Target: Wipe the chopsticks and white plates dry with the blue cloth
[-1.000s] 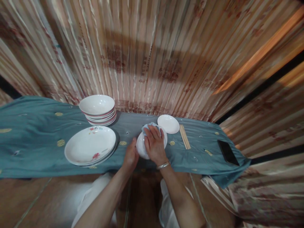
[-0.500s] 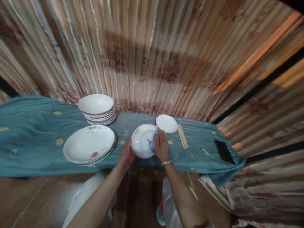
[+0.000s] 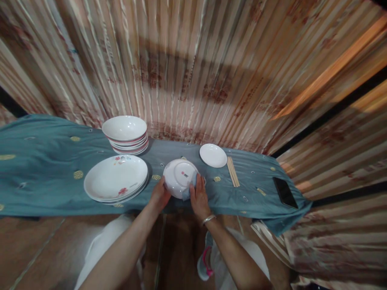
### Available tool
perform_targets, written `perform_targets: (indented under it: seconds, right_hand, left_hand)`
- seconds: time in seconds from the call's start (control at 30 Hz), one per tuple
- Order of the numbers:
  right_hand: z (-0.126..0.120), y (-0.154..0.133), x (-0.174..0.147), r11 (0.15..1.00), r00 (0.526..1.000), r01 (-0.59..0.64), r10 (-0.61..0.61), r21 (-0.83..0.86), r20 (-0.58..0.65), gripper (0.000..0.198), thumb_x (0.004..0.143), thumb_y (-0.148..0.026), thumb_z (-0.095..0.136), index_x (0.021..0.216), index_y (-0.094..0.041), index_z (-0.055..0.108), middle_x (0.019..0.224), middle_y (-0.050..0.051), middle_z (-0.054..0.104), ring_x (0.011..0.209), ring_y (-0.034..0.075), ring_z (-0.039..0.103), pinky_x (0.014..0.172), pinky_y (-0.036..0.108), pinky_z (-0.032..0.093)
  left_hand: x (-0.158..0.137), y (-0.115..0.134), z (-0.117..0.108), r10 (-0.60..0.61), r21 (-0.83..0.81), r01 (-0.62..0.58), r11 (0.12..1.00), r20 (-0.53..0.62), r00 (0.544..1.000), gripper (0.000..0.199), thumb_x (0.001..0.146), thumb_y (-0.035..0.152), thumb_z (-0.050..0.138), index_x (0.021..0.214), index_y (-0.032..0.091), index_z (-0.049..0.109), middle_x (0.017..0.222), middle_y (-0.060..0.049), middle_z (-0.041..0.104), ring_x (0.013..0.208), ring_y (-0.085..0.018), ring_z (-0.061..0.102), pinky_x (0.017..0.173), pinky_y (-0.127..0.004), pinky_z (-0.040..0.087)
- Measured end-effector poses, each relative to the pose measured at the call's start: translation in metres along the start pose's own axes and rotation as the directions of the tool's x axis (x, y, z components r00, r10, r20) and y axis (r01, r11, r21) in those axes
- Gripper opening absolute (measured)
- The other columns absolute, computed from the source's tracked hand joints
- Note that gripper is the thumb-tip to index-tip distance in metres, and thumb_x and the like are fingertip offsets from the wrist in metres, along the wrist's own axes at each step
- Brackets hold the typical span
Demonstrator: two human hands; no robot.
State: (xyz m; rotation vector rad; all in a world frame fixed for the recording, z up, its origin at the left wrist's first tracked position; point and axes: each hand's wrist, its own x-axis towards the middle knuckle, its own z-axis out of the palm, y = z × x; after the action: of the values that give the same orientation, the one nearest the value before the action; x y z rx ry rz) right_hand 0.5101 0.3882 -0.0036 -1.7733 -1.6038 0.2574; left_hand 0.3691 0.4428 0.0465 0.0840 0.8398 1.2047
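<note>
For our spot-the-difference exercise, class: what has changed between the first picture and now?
The right hand has moved the blue cloth from the far part of the white dish to its near right side. The dish has shifted slightly left, and a printed mark on its underside now shows. The left hand stays at its left edge. The stacked bowls, oval plates, small plate, sticks and phone stayed put.

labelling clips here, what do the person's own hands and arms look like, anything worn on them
The left hand and right hand are ungloved, and no sleeve shows on either forearm. A silver bangle circles the right wrist; the left shows none.
</note>
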Motion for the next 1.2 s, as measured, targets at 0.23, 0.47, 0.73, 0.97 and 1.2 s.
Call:
perform_targets:
  seconds: [0.23,0.47,0.73,0.97,1.2]
  right_hand:
    - [0.001,-0.004,-0.019,0.988,0.994,0.110,-0.111,-0.110,-0.004,0.061,0.097,-0.040,0.029,0.149,-0.013,0.012,0.155,0.019,0.015,0.143,0.030,0.015,0.108,0.055,0.032]
    - [-0.005,-0.014,-0.026,0.939,0.963,0.269,-0.269,-0.213,0.028,0.059,0.096,-0.027,0.035,0.148,-0.009,0.016,0.153,0.024,0.016,0.143,0.032,0.014,0.108,0.054,0.033]
    - [-0.008,-0.024,-0.025,0.822,0.889,0.457,-0.429,-0.339,0.161,0.057,0.089,-0.009,0.038,0.145,-0.014,0.030,0.151,0.019,0.029,0.138,0.030,0.028,0.105,0.051,0.034]
    - [-0.008,-0.037,-0.018,0.723,0.780,0.624,-0.554,-0.297,0.291,0.059,0.090,-0.011,0.039,0.147,-0.021,0.027,0.150,0.008,0.035,0.131,0.024,0.038,0.112,0.046,0.025]
    - [-0.014,-0.050,-0.003,0.775,0.801,0.590,-0.526,-0.226,0.286,0.053,0.092,-0.013,0.038,0.144,-0.018,0.034,0.149,0.008,0.038,0.135,0.023,0.034,0.113,0.044,0.025]
  left_hand:
    - [0.000,-0.001,0.001,-0.015,0.009,0.015,1.000,-0.054,0.998,0.036,0.096,0.022,0.034,0.122,0.012,0.057,0.109,-0.010,0.070,0.111,-0.018,0.059,0.100,-0.032,0.044]
    - [0.001,-0.002,-0.003,-0.028,0.017,0.028,0.999,-0.033,0.999,0.033,0.095,0.023,0.036,0.115,0.015,0.061,0.105,-0.010,0.071,0.103,-0.021,0.063,0.093,-0.035,0.049]
    - [-0.007,-0.001,0.004,-0.048,0.011,0.048,0.999,-0.009,0.999,0.034,0.095,0.026,0.036,0.113,0.012,0.061,0.101,-0.011,0.071,0.102,-0.022,0.064,0.094,-0.034,0.047]
    - [-0.013,0.001,0.005,-0.069,-0.005,0.069,0.998,-0.002,0.998,0.037,0.096,0.023,0.033,0.116,0.006,0.059,0.097,-0.012,0.072,0.097,-0.020,0.066,0.094,-0.028,0.048]
    - [-0.009,0.000,0.001,-0.085,-0.043,0.088,0.995,0.069,0.994,0.039,0.095,0.024,0.038,0.125,0.006,0.054,0.095,-0.013,0.072,0.090,-0.019,0.068,0.090,-0.028,0.051]
